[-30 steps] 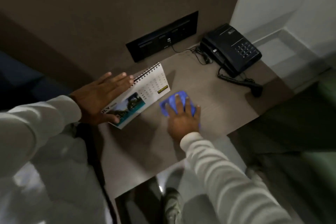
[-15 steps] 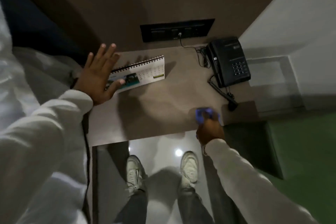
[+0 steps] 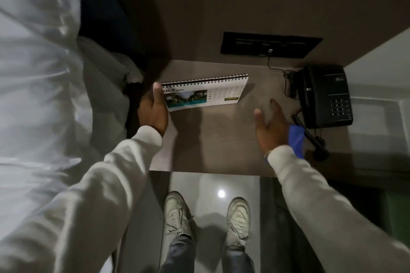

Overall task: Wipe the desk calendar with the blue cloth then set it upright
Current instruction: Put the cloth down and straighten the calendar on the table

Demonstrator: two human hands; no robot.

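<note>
The spiral-bound desk calendar (image 3: 204, 93) stands on the brown desk (image 3: 213, 139), its July page with a landscape photo facing me. My left hand (image 3: 153, 111) grips the calendar's left end, thumb on the front face. My right hand (image 3: 270, 126) hovers above the desk to the right of the calendar, fingers spread, holding nothing. The blue cloth (image 3: 296, 139) lies crumpled on the desk just right of that hand, partly hidden by my wrist and sleeve.
A black telephone (image 3: 326, 95) sits at the desk's right end, its cord and a black handle-like piece (image 3: 310, 137) trailing beside the cloth. A black socket panel (image 3: 270, 44) is set in the wall behind. White bedding (image 3: 44, 73) lies left; my shoes (image 3: 177, 215) stand below.
My right hand let go of the blue cloth beside the telephone and opened toward the calendar. My left hand closed on the calendar's left end, and the calendar now stands more upright.
</note>
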